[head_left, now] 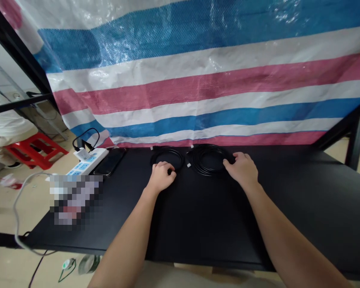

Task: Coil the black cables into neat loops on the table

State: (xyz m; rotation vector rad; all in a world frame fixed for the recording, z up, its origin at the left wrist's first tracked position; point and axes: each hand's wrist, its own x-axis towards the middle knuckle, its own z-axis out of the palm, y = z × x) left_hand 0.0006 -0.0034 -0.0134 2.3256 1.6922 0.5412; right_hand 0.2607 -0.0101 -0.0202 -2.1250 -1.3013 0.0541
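Note:
Two coiled black cables lie side by side on a black table (198,216). The smaller coil (179,153) is on the left, with a pale connector at its upper left. My left hand (162,177) is at its near edge, fingers curled and closed on the cable. To the right sits the larger coil (202,170), which has pale connectors (189,165) on its left side. My right hand (243,169) grips the right edge of this coil between thumb and fingers. Part of each coil is hidden behind the hand on it.
A white power strip (91,161) with a plugged-in charger (82,154) stands at the table's left, beside a dark phone (110,162). A blurred-out item lies nearer. A striped tarp (198,92) hangs behind the table. Farther left, a person sits on a red stool (37,149).

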